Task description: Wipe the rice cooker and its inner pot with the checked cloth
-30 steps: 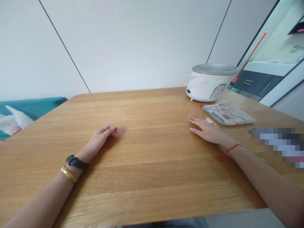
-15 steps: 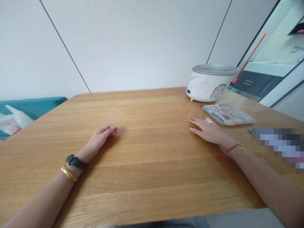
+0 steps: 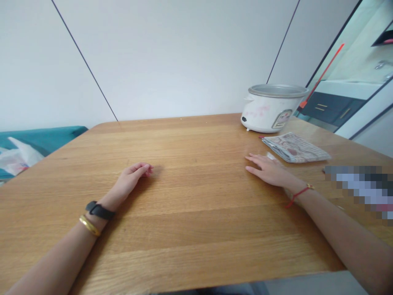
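Note:
My left hand rests on its side on the wooden table, fingers loosely curled, holding nothing. A black band and a gold bangle sit on that wrist. My right hand lies flat on the table with fingers stretched out, a red string on the wrist. Its fingertips are just short of a folded checked cloth. Behind the cloth stands a white rice cooker without a lid.
A blurred-out object lies at the table's right edge. A teal seat with a plastic bag is at the left. A white wall rises behind the table; a kitchen doorway opens at the right.

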The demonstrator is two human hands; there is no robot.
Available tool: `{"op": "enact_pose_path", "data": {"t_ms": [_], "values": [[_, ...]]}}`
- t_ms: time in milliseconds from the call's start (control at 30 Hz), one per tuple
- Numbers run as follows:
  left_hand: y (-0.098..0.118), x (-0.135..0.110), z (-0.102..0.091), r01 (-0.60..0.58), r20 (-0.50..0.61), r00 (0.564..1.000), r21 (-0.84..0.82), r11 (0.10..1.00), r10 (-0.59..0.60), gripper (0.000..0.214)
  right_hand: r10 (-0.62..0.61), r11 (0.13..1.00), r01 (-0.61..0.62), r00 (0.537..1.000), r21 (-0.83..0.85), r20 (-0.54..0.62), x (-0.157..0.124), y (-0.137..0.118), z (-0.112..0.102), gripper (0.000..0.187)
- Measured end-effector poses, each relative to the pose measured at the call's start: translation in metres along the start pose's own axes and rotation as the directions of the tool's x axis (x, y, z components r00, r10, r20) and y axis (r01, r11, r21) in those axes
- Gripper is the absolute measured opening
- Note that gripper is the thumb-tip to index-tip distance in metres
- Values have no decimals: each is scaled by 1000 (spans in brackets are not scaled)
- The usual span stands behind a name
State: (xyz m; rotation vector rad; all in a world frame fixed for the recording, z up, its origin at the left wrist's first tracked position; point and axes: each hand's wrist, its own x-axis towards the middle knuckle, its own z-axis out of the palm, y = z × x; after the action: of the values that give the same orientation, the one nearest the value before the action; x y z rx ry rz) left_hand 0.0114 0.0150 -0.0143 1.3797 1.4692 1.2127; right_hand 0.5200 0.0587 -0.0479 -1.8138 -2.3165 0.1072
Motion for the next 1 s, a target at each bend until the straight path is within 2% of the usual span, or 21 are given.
{"op": "enact_pose_path", "data": {"t_ms": [1000], "values": [[3, -3, 1, -18, 3, 1000, 31, 999, 18, 53, -1, 1000, 1, 1000, 19, -4, 0, 1, 1, 64]]}}
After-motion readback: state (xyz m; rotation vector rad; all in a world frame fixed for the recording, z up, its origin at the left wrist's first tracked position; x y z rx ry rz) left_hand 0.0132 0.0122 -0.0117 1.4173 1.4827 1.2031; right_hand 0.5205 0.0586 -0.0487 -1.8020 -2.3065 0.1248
